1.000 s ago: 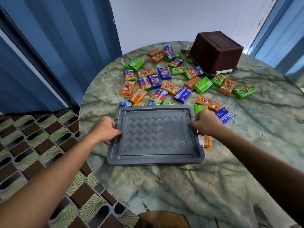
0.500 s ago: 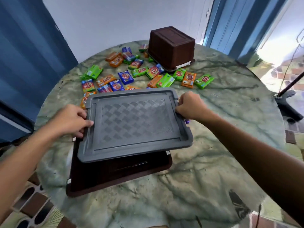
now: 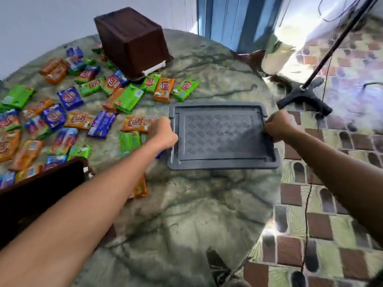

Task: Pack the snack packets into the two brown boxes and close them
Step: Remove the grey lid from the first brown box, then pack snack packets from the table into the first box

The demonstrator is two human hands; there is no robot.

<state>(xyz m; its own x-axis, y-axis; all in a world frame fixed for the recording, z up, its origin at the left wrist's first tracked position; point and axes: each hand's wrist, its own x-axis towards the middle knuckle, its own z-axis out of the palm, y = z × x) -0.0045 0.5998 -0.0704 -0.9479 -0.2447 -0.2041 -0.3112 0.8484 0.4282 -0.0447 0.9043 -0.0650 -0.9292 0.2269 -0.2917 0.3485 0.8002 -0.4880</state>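
Grey lid [image 3: 221,137], gripped at its ends by left hand [image 3: 163,134] and right hand [image 3: 278,126], has moved off the near brown box [image 3: 39,189] rightward over the worktop [image 3: 186,214]; box stands open for snack packets [image 3: 74,119].

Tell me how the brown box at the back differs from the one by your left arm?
The far brown box sits upside down, whole and in full view. The near brown box is mostly hidden by the left arm, only a dark corner showing. Snack packets lie between them. Both are dark brown and rest on the marble table.
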